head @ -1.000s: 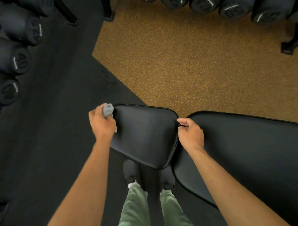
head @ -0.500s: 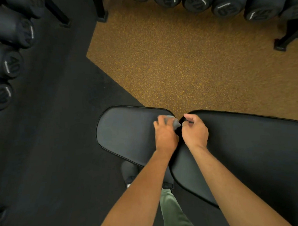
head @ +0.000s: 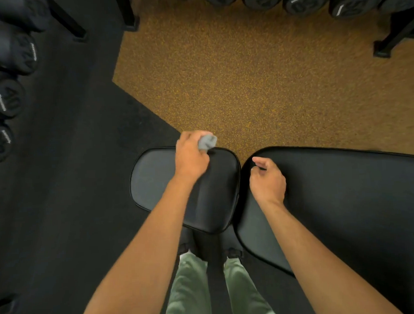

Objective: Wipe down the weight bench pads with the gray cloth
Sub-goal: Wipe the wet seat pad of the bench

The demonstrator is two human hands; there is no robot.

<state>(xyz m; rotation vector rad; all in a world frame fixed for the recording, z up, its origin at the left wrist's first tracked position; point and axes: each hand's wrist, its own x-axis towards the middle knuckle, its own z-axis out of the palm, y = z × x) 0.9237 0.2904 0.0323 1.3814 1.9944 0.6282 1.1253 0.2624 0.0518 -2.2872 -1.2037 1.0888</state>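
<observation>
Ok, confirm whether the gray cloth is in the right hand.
No, the left hand grips the gray cloth at the seat pad's far edge; the right hand has no cloth.

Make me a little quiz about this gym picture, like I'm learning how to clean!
1. Which hand holds the gray cloth? A) left B) right C) neither
2. True or false: the right hand holds nothing.
3. Fill in: the cloth is at the far edge of the small ____.
Key: 1. A, the left hand. 2. True. 3. pad.
</observation>
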